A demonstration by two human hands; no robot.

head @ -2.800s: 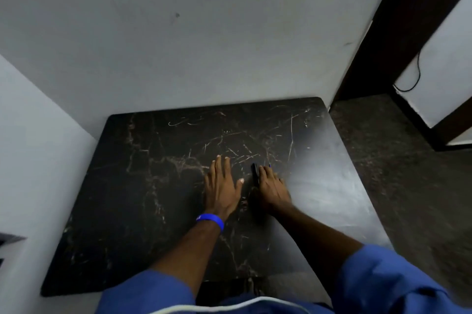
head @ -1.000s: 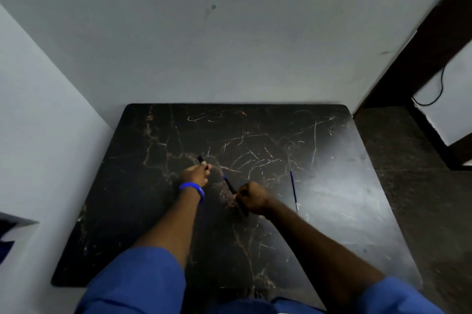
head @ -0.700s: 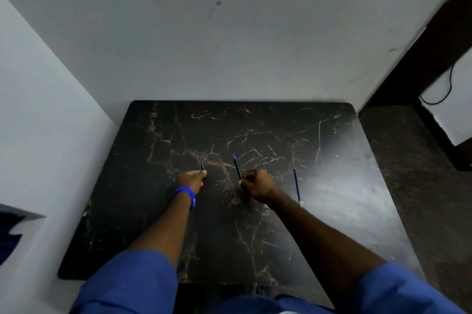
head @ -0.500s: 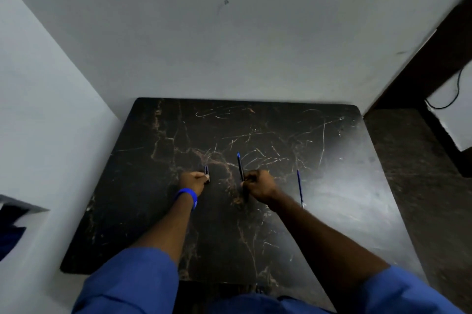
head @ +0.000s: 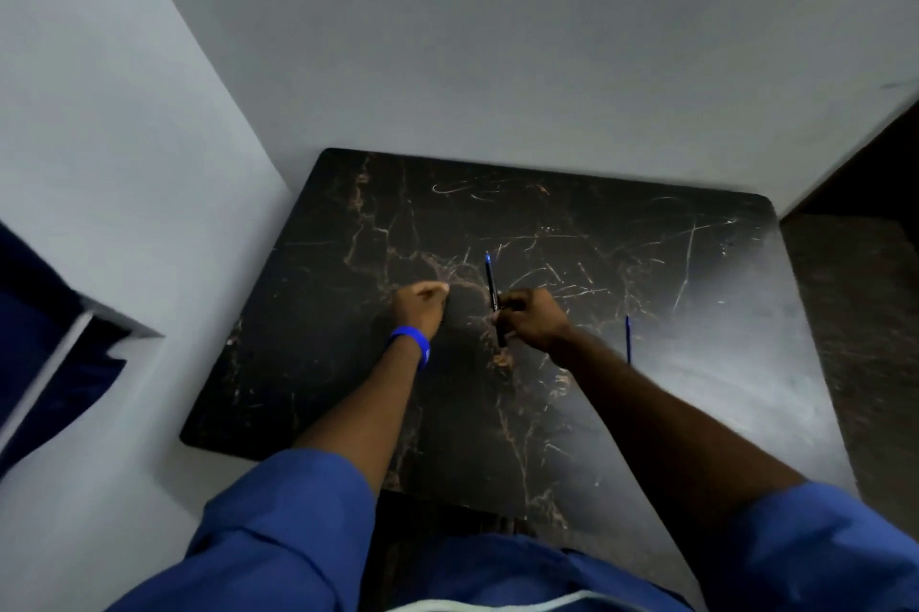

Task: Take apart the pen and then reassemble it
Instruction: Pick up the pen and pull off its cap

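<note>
My right hand [head: 532, 320] is closed around a dark pen barrel [head: 492, 295], which points away from me and has a blue end at the top. My left hand [head: 420, 305], with a blue wristband, is a closed fist a little to the left of the barrel and does not touch it. The small dark pen piece it held earlier is hidden inside the fist. A thin blue refill [head: 627, 338] lies by itself on the black marble-patterned table [head: 671, 412], to the right of my right forearm.
The table stands in a corner, with white walls behind it and on its left. Dark floor [head: 855, 313] runs along its right edge. A dark blue object [head: 49, 338] shows at the far left.
The barrel has swung from slanting between my hands to pointing straight away from me in my right hand. My left hand has pulled away to the left and closed over its small piece.
</note>
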